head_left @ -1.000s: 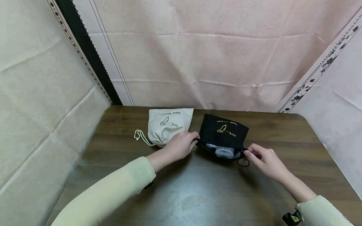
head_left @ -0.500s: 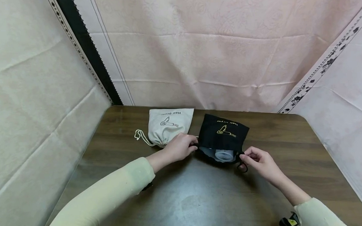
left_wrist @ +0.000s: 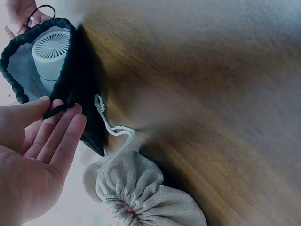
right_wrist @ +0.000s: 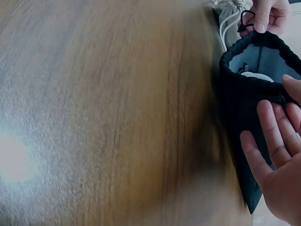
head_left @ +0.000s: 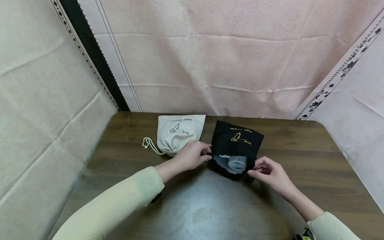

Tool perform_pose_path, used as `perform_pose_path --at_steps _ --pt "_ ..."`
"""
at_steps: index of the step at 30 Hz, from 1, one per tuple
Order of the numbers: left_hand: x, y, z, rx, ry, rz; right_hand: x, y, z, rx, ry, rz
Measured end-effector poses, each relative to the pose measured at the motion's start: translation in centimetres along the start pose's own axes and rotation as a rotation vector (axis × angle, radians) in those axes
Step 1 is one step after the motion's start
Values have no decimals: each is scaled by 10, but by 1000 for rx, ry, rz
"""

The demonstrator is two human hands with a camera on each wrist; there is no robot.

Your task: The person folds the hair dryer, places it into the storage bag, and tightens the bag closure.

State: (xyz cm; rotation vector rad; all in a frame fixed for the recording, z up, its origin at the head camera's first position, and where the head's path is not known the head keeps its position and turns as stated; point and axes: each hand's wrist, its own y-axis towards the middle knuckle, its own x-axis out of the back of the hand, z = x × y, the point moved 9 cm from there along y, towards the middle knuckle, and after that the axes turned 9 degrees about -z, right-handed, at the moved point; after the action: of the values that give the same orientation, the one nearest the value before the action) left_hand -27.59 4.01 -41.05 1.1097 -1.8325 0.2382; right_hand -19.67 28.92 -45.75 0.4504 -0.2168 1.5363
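Observation:
A black drawstring bag (head_left: 226, 140) with a gold hair dryer print lies on the table, its gathered mouth facing me and spread wide. Inside sits a light grey hair dryer (left_wrist: 51, 52), its round vented end showing at the mouth; the rest is hidden. My left hand (head_left: 191, 155) pinches the cord at the left side of the rim between thumb and fingers. On the right side, my right hand (head_left: 273, 175) pinches the rim, its other fingers along the bag's outside in the right wrist view. A black cord loop (left_wrist: 41, 6) stands out near the right hand.
Left of the black bag lies a cream drawstring bag (head_left: 179, 132), gathered at its neck, with a white cord (head_left: 152, 146) trailing left. The brown wooden table (head_left: 195, 211) ends at a pale cloth backdrop (head_left: 209, 73) behind both bags.
My right hand has moved left and slightly toward me with its side of the rim. The bag's mouth gapes wider, baring more grey lining. The left hand has barely shifted.

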Motion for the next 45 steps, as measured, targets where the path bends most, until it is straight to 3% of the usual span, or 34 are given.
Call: perform_pose_path --at_steps 5,10,15,19,23,26,33,38,45 --pt "2 0 1 9 -13 0 -1 2 5 54 -54 -15" --pt "6 0 2 -30 4 20 7 1 14 184 -233 -15" --pt "17 1 -1 -105 80 45 12 -5 37 479 -474 56" --pt "28 4 -2 -110 181 80 17 -10 63 743 -664 73" --pt "42 9 -5 -100 243 109 28 -8 85 863 -742 67" --pt "54 15 -9 -111 262 100 40 -3 103 910 -741 42" --pt "86 26 -8 -56 215 37 68 8 131 947 -751 -71" --pt "92 25 1 -20 213 32 86 11 122 875 -742 -85" --pt "99 10 23 27 204 34 105 4 99 813 -744 -97"
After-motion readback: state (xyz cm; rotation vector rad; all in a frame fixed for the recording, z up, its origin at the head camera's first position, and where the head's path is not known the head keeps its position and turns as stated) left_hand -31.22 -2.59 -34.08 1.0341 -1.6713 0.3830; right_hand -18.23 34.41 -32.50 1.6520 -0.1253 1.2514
